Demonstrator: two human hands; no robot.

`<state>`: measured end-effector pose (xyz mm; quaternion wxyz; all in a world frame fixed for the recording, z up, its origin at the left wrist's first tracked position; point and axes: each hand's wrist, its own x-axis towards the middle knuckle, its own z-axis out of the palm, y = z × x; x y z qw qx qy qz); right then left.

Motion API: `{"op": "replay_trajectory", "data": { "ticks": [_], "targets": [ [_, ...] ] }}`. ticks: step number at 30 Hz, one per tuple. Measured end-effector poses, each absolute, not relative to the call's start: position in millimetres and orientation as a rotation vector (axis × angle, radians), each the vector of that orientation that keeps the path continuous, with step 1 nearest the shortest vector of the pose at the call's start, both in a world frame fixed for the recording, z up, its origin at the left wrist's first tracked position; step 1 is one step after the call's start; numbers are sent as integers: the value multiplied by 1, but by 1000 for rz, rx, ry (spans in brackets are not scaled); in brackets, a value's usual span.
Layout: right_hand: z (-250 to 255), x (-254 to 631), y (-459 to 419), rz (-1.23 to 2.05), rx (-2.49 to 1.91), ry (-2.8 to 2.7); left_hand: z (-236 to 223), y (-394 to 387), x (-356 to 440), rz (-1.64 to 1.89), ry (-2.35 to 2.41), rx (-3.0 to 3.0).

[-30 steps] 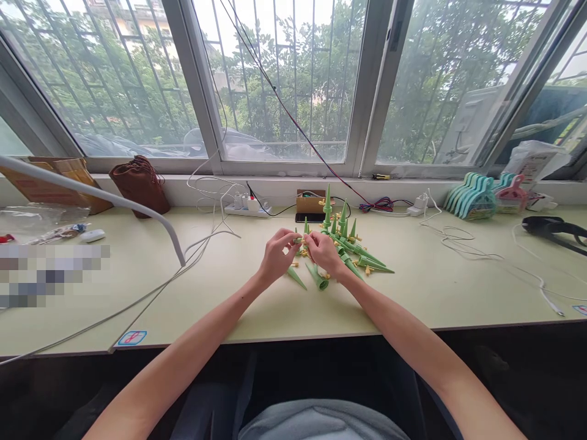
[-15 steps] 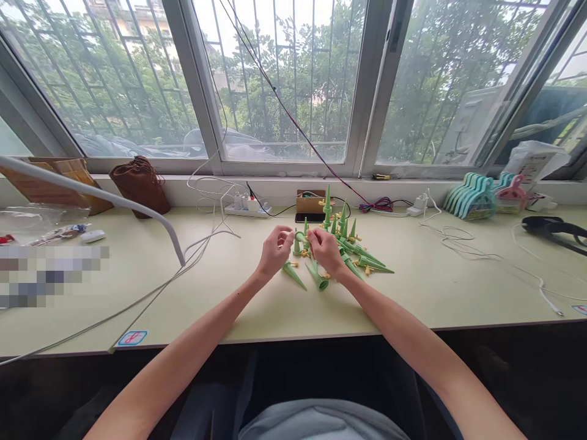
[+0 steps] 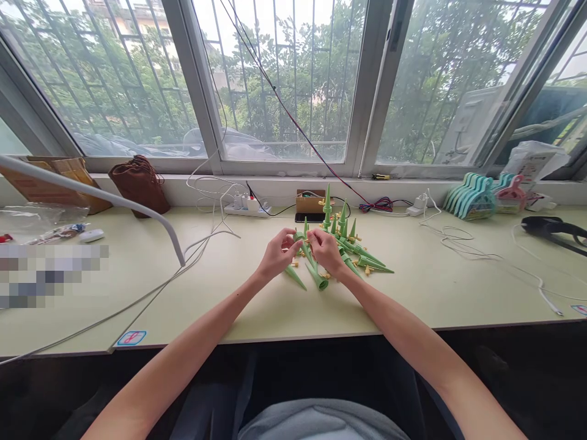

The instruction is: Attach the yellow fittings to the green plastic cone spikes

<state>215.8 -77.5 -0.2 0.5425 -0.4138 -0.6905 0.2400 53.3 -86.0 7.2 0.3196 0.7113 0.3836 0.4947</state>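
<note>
Just left of the pile, my left hand (image 3: 277,253) has its thumb and forefinger curled around the near side of a small green plastic cap piece (image 3: 298,236). My right hand (image 3: 324,249) is closed in a pinch at the right of this piece; its fingertips hide what they grip, apparently part of the same piece. Beneath the hands lie a green cone-shaped watering spike (image 3: 295,277) and an open-ended hollow spike (image 3: 320,278). Several spikes with yellow valves (image 3: 367,263) lie to the right, and some stand upright (image 3: 327,208) behind my right hand.
Behind the spikes are a small cardboard box (image 3: 310,200) and a dark phone (image 3: 309,217). A power strip (image 3: 247,210) with cables stands near the window. A brown drawstring pouch (image 3: 141,186) is at the left, hangers (image 3: 472,197) at the right. A grey curved tube (image 3: 114,198) crosses the left side.
My left thumb has come forward and down and its fingers have spread a little about the green piece, which has tilted. My right hand has barely moved.
</note>
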Motion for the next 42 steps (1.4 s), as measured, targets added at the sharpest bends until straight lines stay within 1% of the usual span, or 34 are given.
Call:
{"op": "replay_trajectory", "data": {
  "ticks": [8,12,21,27,36,42],
  "targets": [
    [-2,216,-74,527,-997,-1650,8,-90,55,1322,1079,2151],
    [-3,215,-73,529,-985,-1644,9,-92,56,1342,1079,2174],
    [-1,214,-76,552,-985,-1632,10,-94,58,1367,1051,2065],
    [2,214,-79,548,-987,-1611,8,-88,58,1405,984,1849],
    [3,214,-83,511,-897,-1654,17,-94,61,1195,899,1474],
    [-1,214,-79,519,-868,-1683,19,-96,59,1170,898,1499]
  ]
}}
